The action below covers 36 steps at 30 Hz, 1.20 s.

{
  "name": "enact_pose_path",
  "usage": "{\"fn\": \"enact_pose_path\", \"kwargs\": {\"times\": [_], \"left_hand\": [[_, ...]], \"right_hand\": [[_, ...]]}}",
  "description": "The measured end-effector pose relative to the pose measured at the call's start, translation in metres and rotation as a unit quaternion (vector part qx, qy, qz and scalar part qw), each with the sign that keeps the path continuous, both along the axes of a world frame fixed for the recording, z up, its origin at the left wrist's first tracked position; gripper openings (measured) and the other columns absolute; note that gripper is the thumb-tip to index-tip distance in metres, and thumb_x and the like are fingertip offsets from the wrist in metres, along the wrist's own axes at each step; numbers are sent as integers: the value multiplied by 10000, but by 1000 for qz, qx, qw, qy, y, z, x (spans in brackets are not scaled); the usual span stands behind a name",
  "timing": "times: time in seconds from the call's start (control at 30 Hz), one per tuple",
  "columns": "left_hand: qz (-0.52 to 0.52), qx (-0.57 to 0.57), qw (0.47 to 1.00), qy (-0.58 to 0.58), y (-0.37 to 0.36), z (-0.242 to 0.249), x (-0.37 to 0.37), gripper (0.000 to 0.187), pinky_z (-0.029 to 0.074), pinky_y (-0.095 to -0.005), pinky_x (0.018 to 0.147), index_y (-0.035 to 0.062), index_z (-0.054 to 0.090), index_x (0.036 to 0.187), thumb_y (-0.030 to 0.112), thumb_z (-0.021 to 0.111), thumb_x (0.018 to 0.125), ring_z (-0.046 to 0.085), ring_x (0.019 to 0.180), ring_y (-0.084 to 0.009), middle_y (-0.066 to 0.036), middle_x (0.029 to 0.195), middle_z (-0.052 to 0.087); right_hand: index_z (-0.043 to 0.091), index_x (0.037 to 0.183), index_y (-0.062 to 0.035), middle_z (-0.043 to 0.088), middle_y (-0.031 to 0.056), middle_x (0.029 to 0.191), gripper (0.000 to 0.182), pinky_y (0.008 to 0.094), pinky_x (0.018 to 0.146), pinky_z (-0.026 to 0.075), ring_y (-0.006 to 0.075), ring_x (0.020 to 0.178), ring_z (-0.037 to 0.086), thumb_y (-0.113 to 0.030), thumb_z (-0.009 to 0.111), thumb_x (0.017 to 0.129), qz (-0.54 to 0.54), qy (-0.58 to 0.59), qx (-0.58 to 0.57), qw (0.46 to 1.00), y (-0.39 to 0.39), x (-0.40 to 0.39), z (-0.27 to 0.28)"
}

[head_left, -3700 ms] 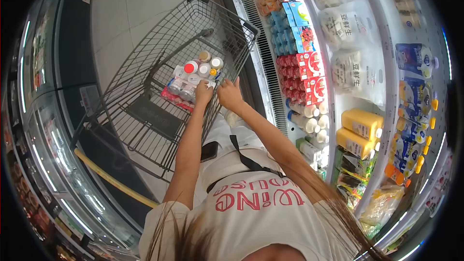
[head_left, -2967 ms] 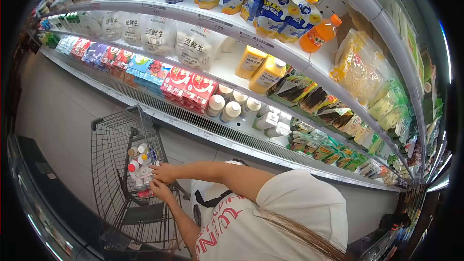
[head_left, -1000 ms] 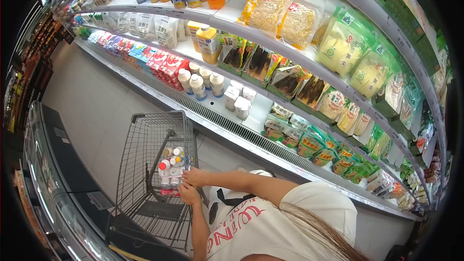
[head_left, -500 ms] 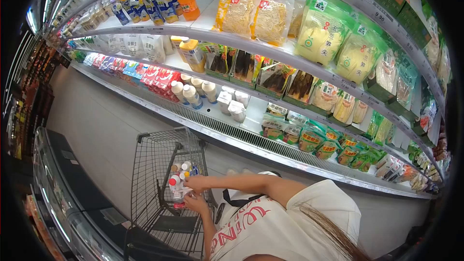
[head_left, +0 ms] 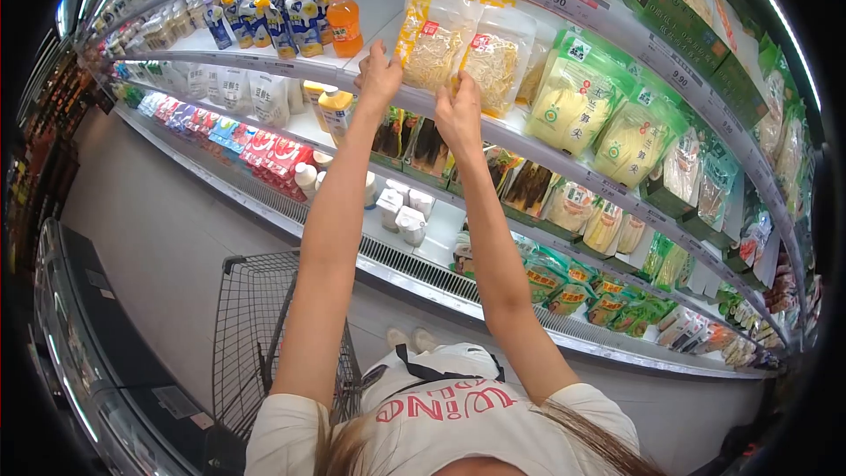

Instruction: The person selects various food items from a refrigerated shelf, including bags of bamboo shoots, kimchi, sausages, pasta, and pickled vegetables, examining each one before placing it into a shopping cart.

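Fingers point(head_left: 377, 51) flanking a yellow-edged bag point(head_left: 434, 42), right ones overlapping its twin point(head_left: 499, 51)

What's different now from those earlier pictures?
The left hand and right hand have moved from bottles (now hidden) in the shopping cart up to two yellow-edged bags of pale shreds. Any grip is unclear. The orange drink bottle stayed in place.

At bottom centre I see a cream short-sleeved shirt point(head_left: 441, 437), red lettering point(head_left: 430, 407) across it, a black strap point(head_left: 432, 372) and, above, pale shoes point(head_left: 424, 338).
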<state>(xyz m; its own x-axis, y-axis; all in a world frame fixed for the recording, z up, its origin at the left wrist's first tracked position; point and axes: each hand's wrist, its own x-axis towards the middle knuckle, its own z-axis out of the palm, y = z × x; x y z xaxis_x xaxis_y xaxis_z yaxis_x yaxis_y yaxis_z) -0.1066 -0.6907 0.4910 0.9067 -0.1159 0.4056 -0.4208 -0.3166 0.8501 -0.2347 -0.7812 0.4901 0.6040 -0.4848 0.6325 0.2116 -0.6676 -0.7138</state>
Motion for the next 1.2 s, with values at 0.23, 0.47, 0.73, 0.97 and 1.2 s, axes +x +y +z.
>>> {"fn": "enact_pose_path", "kwargs": {"times": [0.23,0.47,0.73,0.97,1.2], "left_hand": [[-137,-130,982,-4,-14,-20,41,429,464,-371,856,7,513,1252,129,594,849,630,947,-266,-118,1083,652],[-120,-259,957,-44,32,34,-33,377,466,-248,850,-44,537,1234,19,594,867,606,957,-124,-100,1085,646],[-164,-327,913,182,143,-19,-184,358,493,-246,814,-64,547,1204,50,612,871,614,907,-125,-94,1018,645],[-39,-436,827,353,204,-136,-317,492,460,-288,896,-9,407,1331,56,593,879,565,1023,-152,-126,1146,576],[74,-487,784,378,232,-160,-399,745,500,-322,832,90,171,1467,8,584,852,569,1024,-179,-145,1180,542]], "right_hand": [[373,1282,77,475,236,1258,431,377,1021,356,300,1199,470,-43,497,887,104,-32,189,976,-2,11,-1],[382,1297,26,473,181,1278,364,350,1059,323,249,1236,446,-16,438,940,191,-142,216,947,12,-11,15],[605,938,-5,542,-42,738,249,198,580,353,35,649,424,-253,586,932,229,27,235,944,56,-87,-1],[625,972,14,624,9,862,275,200,645,427,40,743,534,-247,543,952,357,263,369,817,109,-149,-103],[631,1022,17,651,35,928,270,209,677,459,61,785,580,-232,567,937,469,425,335,698,160,-135,-165]]}}
